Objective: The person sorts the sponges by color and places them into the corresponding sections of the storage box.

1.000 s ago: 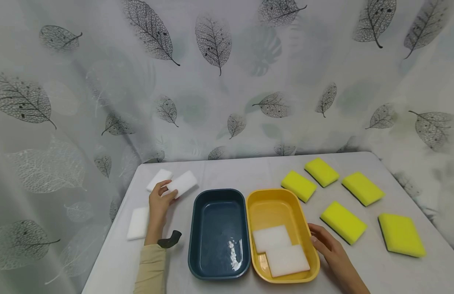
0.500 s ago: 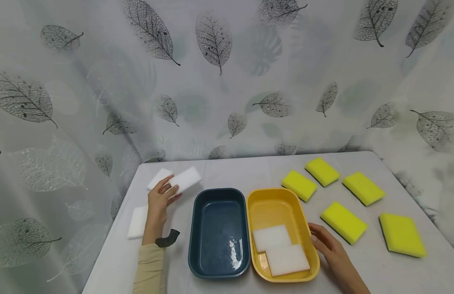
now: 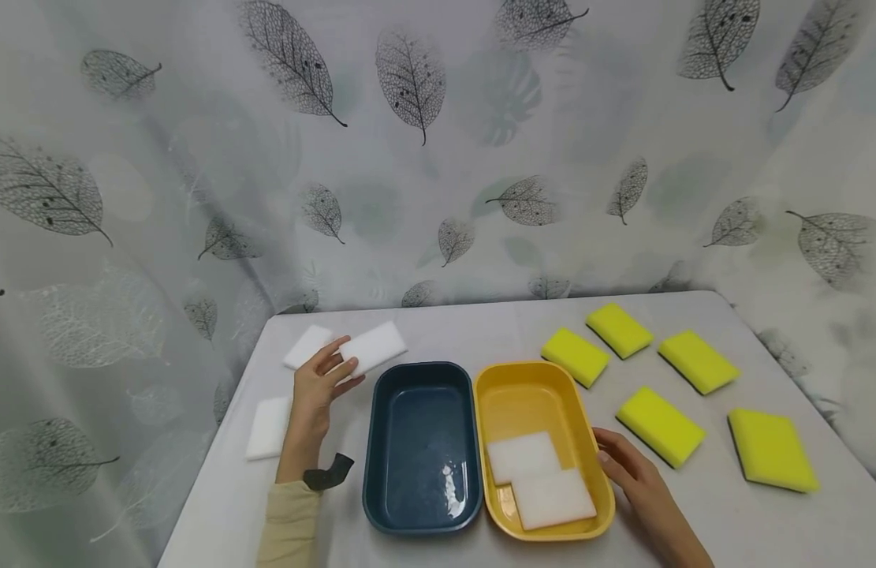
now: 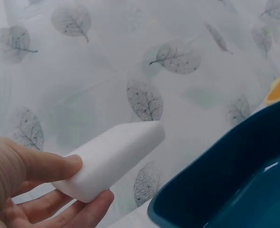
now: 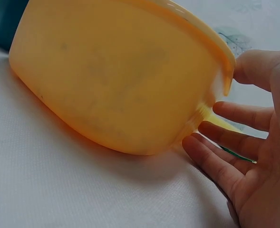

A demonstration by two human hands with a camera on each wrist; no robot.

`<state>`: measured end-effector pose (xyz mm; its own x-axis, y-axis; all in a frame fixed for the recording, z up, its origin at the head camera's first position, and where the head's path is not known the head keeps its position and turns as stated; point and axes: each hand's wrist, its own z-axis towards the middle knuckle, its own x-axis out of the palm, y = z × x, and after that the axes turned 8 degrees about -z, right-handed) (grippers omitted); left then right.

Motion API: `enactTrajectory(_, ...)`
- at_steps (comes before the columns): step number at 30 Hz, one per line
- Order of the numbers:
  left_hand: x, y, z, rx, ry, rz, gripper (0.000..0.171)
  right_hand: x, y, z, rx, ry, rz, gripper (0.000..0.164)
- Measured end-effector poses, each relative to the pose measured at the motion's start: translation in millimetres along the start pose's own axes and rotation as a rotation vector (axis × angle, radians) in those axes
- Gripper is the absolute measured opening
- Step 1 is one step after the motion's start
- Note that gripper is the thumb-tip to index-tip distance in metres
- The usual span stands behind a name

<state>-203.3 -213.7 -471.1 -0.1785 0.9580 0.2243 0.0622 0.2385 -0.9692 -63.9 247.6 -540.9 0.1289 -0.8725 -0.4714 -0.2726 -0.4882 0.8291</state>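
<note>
In the head view my left hand (image 3: 320,388) pinches a white sponge (image 3: 374,347) between thumb and fingers, above the table at the left of the dark blue tray (image 3: 423,372). The left wrist view shows this sponge (image 4: 118,154) raised and tilted, its far end free. My right hand (image 3: 632,472) is at the right side of the yellow tray (image 3: 533,371). Seen from the right wrist, its thumb touches the rim and the fairly straight fingers (image 5: 242,114) lie against or close to the outer wall. Two white sponges (image 3: 553,499) lie overlapping inside the yellow tray.
Two more white sponges (image 3: 269,427) lie on the table at the left, one partly behind my left hand. Several yellow sponges (image 3: 661,426) with dark undersides are spread to the right. A leaf-patterned curtain (image 3: 423,197) hangs behind the table.
My left hand has lifted the white sponge off the table and carried it rightward toward the blue tray. My right hand stays at the yellow tray.
</note>
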Motion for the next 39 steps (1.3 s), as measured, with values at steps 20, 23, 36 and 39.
enactTrajectory(20, 42.4, 1.7, -23.1, -0.010, 0.117, 0.036, 0.047, -1, -3, 1, -0.003, 0.007, 0.028, 0.064)
enactTrajectory(23, 46.7, 0.7, -25.7, -0.010, 0.134, 0.049, 0.045, -1, -4, 2, -0.019, 0.000, 0.036, 0.062)
enactTrajectory(36, 71.1, 5.4, -33.2, 0.017, 0.215, 0.068, 0.037, 0, -1, 2, -0.034, -0.005, 0.030, 0.061)
enactTrajectory(39, 75.9, 7.8, -33.9, 0.019, 0.225, 0.073, 0.036, -1, -2, 1, -0.025, -0.009, 0.021, 0.061)
